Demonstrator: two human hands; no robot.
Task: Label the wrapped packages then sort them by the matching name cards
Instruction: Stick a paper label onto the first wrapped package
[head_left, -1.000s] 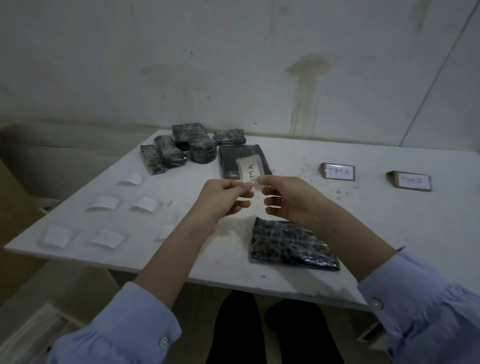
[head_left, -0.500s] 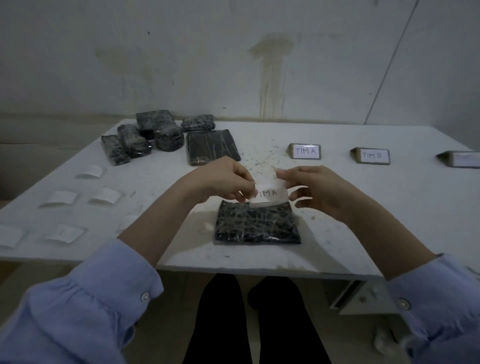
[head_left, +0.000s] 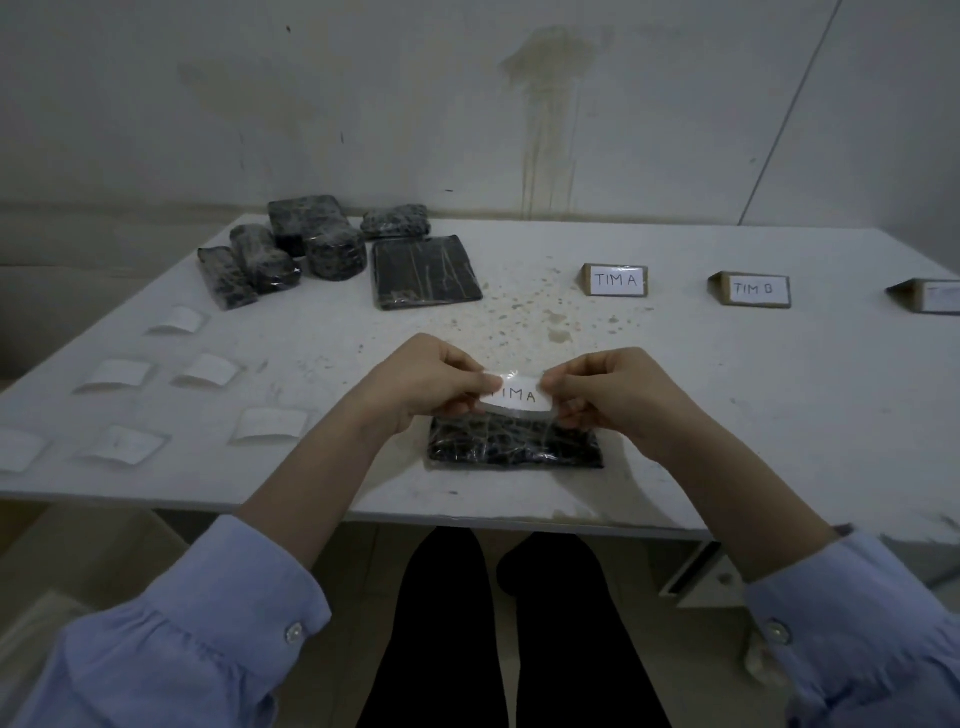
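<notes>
**Putting the TIM A label on my package**

I pinch the label (head_left: 517, 397) at both ends. My left hand (head_left: 426, 384) has thumb and finger squeezed on the left end, and my right hand (head_left: 613, 395) does the same on the right end. The label is just over the back edge of the dark package (head_left: 514, 449). I cannot tell if it touches yet. The package lies flat on the table (head_left: 727, 415), close to my side.

What could go wrong? The label looks thin and sticky. If I let it sag, it could fold and stick to itself or to my fingers. If one end goes down first, it could land crooked. The wrap looks shiny and bumpy, so the label might wrinkle if I do not press it flat.

The label's long side runs left to right, from one hand to the other. The words face me the right way up, but my left thumb hides the first letter. The package also has its long side left to right, so the two line up. The TIM A card (head_left: 615, 280) stands farther back, to the right.
</notes>
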